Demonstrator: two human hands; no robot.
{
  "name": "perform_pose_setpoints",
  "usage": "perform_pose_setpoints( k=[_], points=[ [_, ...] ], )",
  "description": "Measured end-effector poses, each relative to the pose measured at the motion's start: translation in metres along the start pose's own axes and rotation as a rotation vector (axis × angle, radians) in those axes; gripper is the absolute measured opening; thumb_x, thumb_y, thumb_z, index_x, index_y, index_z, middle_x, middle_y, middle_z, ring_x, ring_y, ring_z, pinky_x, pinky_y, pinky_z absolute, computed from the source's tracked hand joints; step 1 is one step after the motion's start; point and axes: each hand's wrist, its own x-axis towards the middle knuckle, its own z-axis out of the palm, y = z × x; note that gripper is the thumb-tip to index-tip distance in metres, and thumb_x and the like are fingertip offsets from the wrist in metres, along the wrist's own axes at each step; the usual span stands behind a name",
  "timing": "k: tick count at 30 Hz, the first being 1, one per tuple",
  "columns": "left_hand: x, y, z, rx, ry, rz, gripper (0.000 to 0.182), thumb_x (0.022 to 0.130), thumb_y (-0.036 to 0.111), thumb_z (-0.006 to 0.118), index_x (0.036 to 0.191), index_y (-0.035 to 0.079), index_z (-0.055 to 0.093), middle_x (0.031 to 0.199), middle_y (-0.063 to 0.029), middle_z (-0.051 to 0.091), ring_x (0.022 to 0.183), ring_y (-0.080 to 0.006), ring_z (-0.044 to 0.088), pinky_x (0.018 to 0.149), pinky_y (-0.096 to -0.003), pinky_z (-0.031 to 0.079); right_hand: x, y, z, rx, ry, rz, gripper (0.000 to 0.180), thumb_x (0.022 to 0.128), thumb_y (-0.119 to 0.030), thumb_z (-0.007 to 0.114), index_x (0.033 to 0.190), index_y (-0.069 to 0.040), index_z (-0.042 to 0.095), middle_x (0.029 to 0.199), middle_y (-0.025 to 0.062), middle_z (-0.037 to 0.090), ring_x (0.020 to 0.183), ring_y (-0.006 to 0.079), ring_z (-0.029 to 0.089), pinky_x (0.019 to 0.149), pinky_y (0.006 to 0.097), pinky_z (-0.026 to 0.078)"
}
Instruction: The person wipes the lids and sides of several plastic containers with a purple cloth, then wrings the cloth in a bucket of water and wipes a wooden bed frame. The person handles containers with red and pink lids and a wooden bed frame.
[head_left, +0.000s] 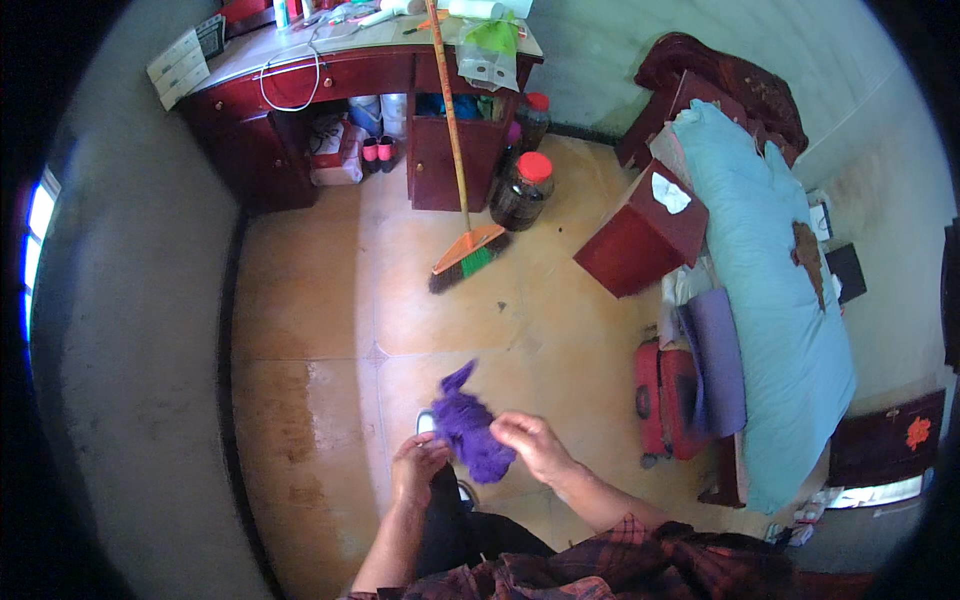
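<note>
A crumpled purple cloth (476, 439) hangs between my hands, above the tiled floor. My left hand (416, 463) pinches its left edge, palm partly turned up. On the opposite side my right hand (534, 446) grips the cloth between thumb and fingers. One corner of the cloth sticks up and away from me. Below it, parts of my shoes (425, 422) show, partly hidden by the cloth and my left hand. Farther ahead, a broom (469, 251) with an orange head leans its long handle against the desk, bristles on the floor.
A dark red desk (360, 71) stands at the far wall. Beside it sits a red-lidded jar (523, 191). To the right are a red cabinet (637, 232), a red suitcase (667, 397), a purple rolled mat (716, 360) and a bed with a light-blue cover (757, 300). A wall (142, 337) runs along my left.
</note>
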Motion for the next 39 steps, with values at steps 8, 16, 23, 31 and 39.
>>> perform_pose_setpoints(
  k=[8,16,23,31,39],
  points=[
    [0.076,0.013,0.096,0.160,-0.412,-0.054,0.035,0.086,0.015,0.050,0.117,0.000,0.051,0.101,-0.0095,0.062,0.088,-0.0200,0.060,0.081,-0.0308,0.046,0.091,-0.055,-0.052,0.175,0.031,0.171,0.019,0.088,-0.019,0.058,0.077,-0.003,0.058,0.071,-0.0050,0.051,0.069,0.0055,0.045,0.061,0.0232,0.037],
    [0.158,0.049,0.162,0.695,-0.478,0.118,0.030,0.087,0.020,0.052,0.109,0.001,0.059,0.103,-0.0084,0.062,0.096,-0.0183,0.057,0.087,-0.0318,0.043,0.160,-0.100,-0.074,0.343,-0.163,0.221,0.012,0.088,-0.015,0.055,0.085,-0.004,0.057,0.079,-0.0026,0.055,0.075,0.0068,0.052,0.069,0.0234,0.043],
    [0.223,0.038,0.223,1.027,-0.645,0.535,0.034,0.089,0.023,0.051,0.117,0.004,0.054,0.114,-0.0084,0.057,0.103,-0.0207,0.053,0.092,-0.0332,0.042,0.186,-0.090,-0.088,0.565,-0.578,0.354,0.026,0.085,-0.029,0.062,0.080,-0.004,0.057,0.075,-0.0035,0.054,0.071,0.0064,0.051,0.065,0.0192,0.040],
    [0.233,0.015,0.327,1.270,-0.564,0.615,0.034,0.089,0.025,0.051,0.116,0.005,0.054,0.112,-0.0085,0.056,0.102,-0.0212,0.053,0.092,-0.0341,0.041,0.209,-0.038,-0.180,1.149,-0.967,0.286,0.056,0.083,-0.032,0.062,0.124,0.001,0.044,0.108,0.0081,0.055,0.101,0.0161,0.053,0.092,0.0299,0.038],
    [0.208,-0.058,0.453,1.315,-0.714,0.675,0.034,0.089,0.027,0.050,0.115,0.005,0.053,0.109,-0.0086,0.055,0.101,-0.0218,0.052,0.092,-0.0350,0.041,0.260,-0.174,-0.256,0.768,-0.578,0.221,0.027,0.091,-0.027,0.052,0.109,-0.006,0.054,0.094,0.0049,0.059,0.084,0.0162,0.058,0.070,0.0257,0.047]
  ],
)
